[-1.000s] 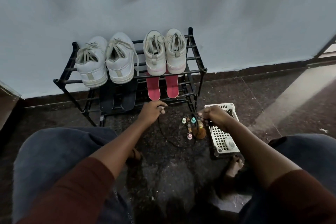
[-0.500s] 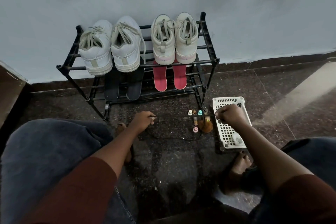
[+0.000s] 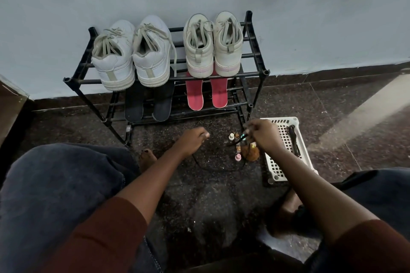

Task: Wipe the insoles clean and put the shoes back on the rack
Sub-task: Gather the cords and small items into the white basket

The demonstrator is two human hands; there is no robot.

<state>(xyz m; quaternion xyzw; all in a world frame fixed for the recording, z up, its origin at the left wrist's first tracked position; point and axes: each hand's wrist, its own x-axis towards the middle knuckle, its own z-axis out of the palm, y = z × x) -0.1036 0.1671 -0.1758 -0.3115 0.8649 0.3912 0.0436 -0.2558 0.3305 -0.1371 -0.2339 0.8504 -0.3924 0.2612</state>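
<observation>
**Shoes up top, insoles waiting below**

Both pairs sit on the rack's [image 3: 264, 72] top shelf at twelve o'clock, heels toward me: white sneakers [image 3: 133, 55] at eleven, cream high-tops [image 3: 213, 46] at one. The black insoles [image 3: 134, 106] and red insoles [image 3: 195, 97] lie on the lower shelf under their own shoes, I reckon so they don't get mixed up. My left hand [image 3: 192, 142] and right hand [image 3: 264, 135], fingers curled, each seem to pinch a dark cord [image 3: 236, 141] over the small bottles [image 3: 231, 136]. The white basket [image 3: 304, 157] is at three.
</observation>
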